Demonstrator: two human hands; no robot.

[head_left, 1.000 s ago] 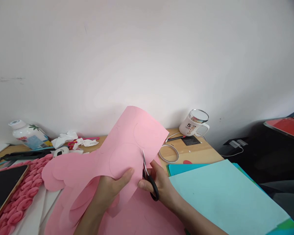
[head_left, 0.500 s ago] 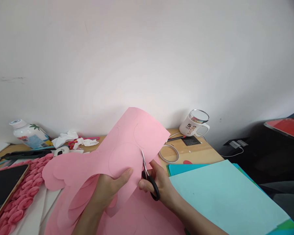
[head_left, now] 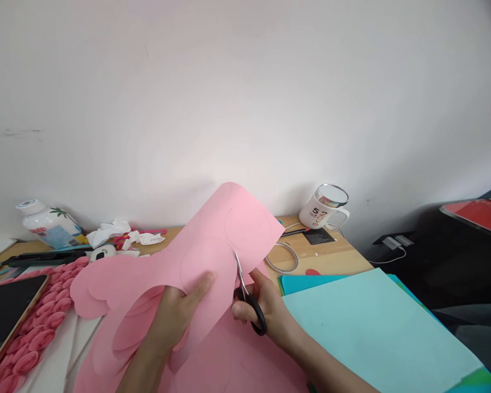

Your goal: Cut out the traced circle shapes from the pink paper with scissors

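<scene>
A sheet of pink paper with pencilled circles is held up and curls away at its top. My left hand grips it from the lower left, thumb on the front face and fingers hidden behind. In my right hand is a pair of scissors with black handles, thumb and fingers in the loops. The blades point up and sit in the paper, between two drawn circles. Cut pink pieces with rounded edges lie at the left under my left arm, and more pink paper lies below.
At right lies a stack of light blue paper. Behind it are a white mug and a roll of tape. On the left are a white bottle, crumpled tissues, a phone and a pink textured mat.
My left hand has shifted slightly left and up on the pink paper. The sheet's top has bent a little to the right. The scissors stay nearly in the same place.
</scene>
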